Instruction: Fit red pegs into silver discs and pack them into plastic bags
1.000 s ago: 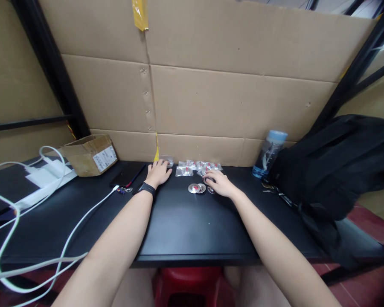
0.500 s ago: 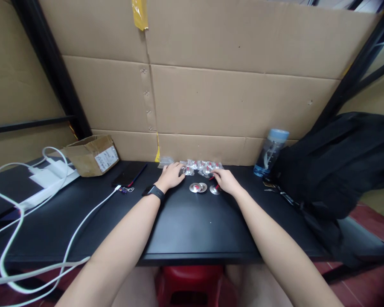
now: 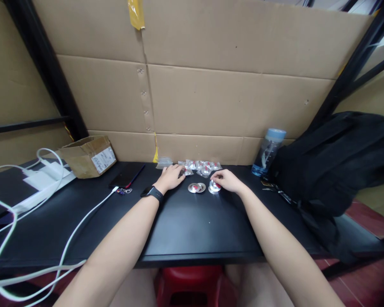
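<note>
Both my arms reach across a black table [image 3: 185,230]. My left hand [image 3: 172,177], a black watch on its wrist, lies with fingers curled over a small clear bag [image 3: 187,172] holding a red-and-silver part. My right hand [image 3: 226,181] pinches a small silver disc with a red centre [image 3: 214,186] on the table. Two more silver discs [image 3: 196,187] lie side by side between my hands. Several more small clear bags [image 3: 205,166] with red parts lie in a row by the cardboard wall behind them.
A blue-capped water bottle [image 3: 269,152] and a black backpack [image 3: 336,162] stand at the right. A phone [image 3: 127,175], a cardboard box [image 3: 88,155], white chargers [image 3: 40,179] and white cables [image 3: 67,243] lie at the left. A red stool [image 3: 192,285] is under the table.
My left hand moved right from the far bag to the bag beside the discs. My right hand set a third disc down right of the pair and still pinches it.
</note>
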